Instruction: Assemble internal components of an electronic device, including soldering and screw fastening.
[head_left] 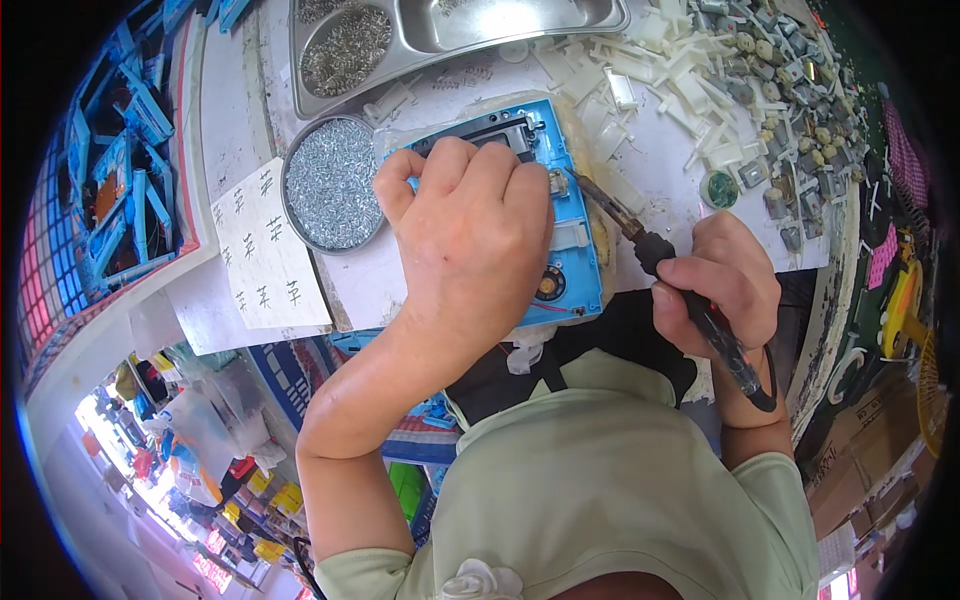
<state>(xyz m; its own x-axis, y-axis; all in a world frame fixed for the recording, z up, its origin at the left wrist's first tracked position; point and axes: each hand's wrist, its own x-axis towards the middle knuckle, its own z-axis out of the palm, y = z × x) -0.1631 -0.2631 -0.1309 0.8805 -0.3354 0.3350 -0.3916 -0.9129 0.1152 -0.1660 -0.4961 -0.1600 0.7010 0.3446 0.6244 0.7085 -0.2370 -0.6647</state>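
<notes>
A blue plastic casing (568, 205) lies on the work table in front of me, with a dark panel at its far end and a small round speaker (551, 284) at its near end. Over its left half is my left hand (470, 225), fingers curled down and closed; whatever they pinch is hidden behind the knuckles. My right hand (728, 285) grips a soldering iron (655, 250) by its black handle. The iron's tip is at the casing's right edge, close to a small metal part (558, 182). A white piece (570, 236) sits inside the casing.
A round dish of small screws (333, 185) stands left of the casing. Behind is a metal tray (400, 75) with springs. White plastic parts (690, 85) and small grey motors (790, 120) are heaped at right, near a small green-filled tin (718, 189). Blue casings (125, 190) fill a bin at left.
</notes>
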